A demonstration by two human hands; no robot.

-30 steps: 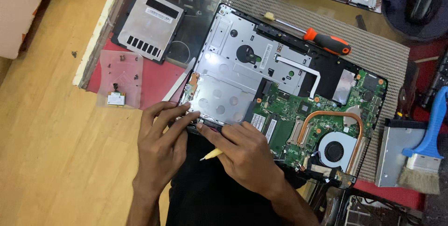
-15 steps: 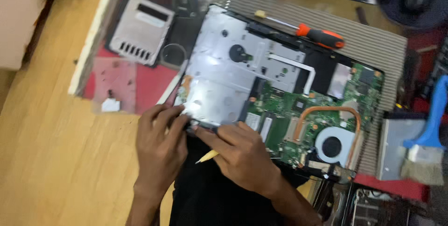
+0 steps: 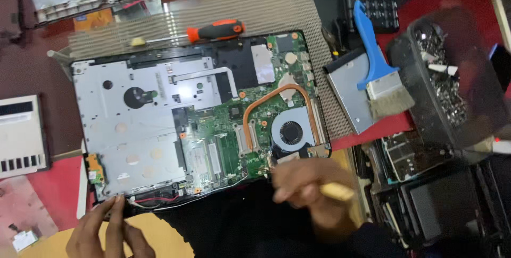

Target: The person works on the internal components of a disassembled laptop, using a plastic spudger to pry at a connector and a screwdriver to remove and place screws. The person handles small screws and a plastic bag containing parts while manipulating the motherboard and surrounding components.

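Opened laptop shows green board; right hand grips yellowish tool, left hand fingertips touch edge.

A screwdriver lies above; right, a blue brush rests on a drive, beside a screw tray.

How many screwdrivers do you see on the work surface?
1: a screwdriver with an orange and black handle lies on the ribbed mat above the opened laptop. Others may be hidden in clutter.

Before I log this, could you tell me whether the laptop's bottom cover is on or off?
Off. The laptop lies with its green circuit board, round fan and copper heat pipe all exposed.
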